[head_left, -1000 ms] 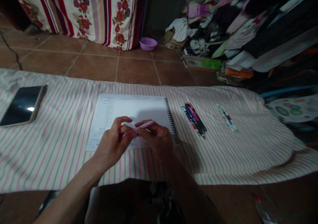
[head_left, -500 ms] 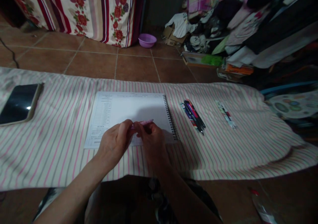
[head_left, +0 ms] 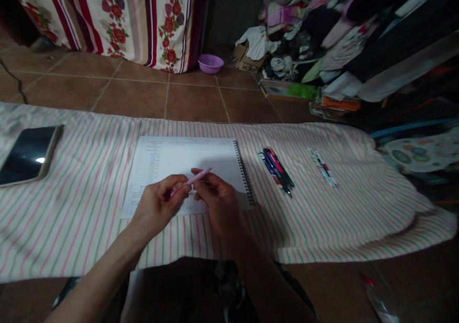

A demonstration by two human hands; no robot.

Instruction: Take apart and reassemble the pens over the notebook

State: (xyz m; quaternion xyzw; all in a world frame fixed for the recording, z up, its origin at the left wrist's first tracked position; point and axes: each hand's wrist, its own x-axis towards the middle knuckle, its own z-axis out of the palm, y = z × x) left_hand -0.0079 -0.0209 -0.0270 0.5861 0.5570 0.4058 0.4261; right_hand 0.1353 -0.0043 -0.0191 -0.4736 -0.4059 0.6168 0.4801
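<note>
My left hand (head_left: 156, 206) is closed around a pink pen (head_left: 199, 176), thumb and fingers pinching its lower left part. The pen slants up to the right, its far end free above the paper. My right hand (head_left: 220, 201) is close beside it, thumb and forefinger parted around the pen's middle; whether they touch it is hard to tell. Beneath both hands lies a spiral notebook (head_left: 179, 153) with a blank white page, and a printed sheet (head_left: 134, 194) shows along its left side.
Right of the notebook lies a bunch of pens (head_left: 276, 170), and farther right a few pale pens (head_left: 322, 167). A phone (head_left: 28, 153) rests at the left on the striped cloth (head_left: 89, 194). On the tiled floor beyond stand a purple basin (head_left: 211, 64) and piled clothes (head_left: 283, 15).
My hands have drawn slightly apart. The right fingers have loosened and spread, and more of the pink pen shows, now tilted more steeply. The view has shifted a little.
</note>
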